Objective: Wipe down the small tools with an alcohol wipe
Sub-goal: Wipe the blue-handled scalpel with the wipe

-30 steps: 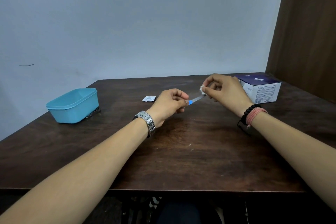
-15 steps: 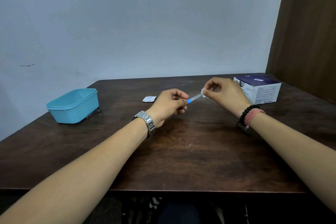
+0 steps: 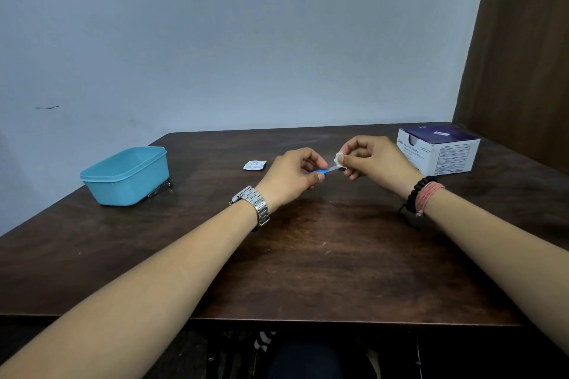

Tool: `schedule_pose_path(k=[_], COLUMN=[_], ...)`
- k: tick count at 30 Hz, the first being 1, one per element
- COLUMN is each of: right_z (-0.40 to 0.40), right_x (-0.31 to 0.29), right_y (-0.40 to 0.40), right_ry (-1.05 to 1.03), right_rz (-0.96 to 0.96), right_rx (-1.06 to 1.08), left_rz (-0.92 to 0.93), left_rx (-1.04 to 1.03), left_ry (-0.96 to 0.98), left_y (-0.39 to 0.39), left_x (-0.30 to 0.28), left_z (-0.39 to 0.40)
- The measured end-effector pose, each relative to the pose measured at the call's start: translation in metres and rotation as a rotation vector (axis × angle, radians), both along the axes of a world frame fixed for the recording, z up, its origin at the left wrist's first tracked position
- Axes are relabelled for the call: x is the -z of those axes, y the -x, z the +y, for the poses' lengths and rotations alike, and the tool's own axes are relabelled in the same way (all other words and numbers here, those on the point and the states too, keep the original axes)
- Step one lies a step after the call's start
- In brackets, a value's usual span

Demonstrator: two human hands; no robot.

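The left hand (image 3: 289, 177) pinches the blue handle of the small tool (image 3: 327, 170) above the counter (image 3: 308, 255). The right hand (image 3: 372, 160) pinches the folded alcohol wipe (image 3: 339, 159) around the tool's metal end. Risk: a loose handle grip may let the tool pull free during the stroke; a sharp edge may cut through the thin wipe

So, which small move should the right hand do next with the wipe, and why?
Probably slide the white wipe, pinched in the right hand, along the metal shaft toward the left hand. The wipe sits at the far end of the tool, and the shaft near its blue handle is bare.
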State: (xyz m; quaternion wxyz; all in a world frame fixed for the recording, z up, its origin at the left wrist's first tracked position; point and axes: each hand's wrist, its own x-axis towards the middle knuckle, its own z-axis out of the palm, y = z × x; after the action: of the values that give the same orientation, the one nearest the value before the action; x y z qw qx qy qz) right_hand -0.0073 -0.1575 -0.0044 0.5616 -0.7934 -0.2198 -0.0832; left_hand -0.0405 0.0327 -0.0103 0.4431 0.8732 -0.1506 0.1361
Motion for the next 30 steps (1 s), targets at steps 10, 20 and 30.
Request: schedule_pose_path(k=[10, 20, 30], right_z=[-0.001, 0.008, 0.007], right_x=[-0.004, -0.010, -0.009], right_y=[0.005, 0.020, 0.018], right_ry=[0.236, 0.260, 0.319], right_rz=[-0.298, -0.423, -0.417], right_rx=[0.195, 0.064, 0.030], left_rz=[-0.004, 0.026, 0.183], left_rx=[0.008, 0.031, 0.136], left_ry=[-0.073, -0.095, 0.151], left_y=[0.001, 0.005, 0.008], left_x=[0.000, -0.002, -0.003], left_z=[-0.001, -0.005, -0.008])
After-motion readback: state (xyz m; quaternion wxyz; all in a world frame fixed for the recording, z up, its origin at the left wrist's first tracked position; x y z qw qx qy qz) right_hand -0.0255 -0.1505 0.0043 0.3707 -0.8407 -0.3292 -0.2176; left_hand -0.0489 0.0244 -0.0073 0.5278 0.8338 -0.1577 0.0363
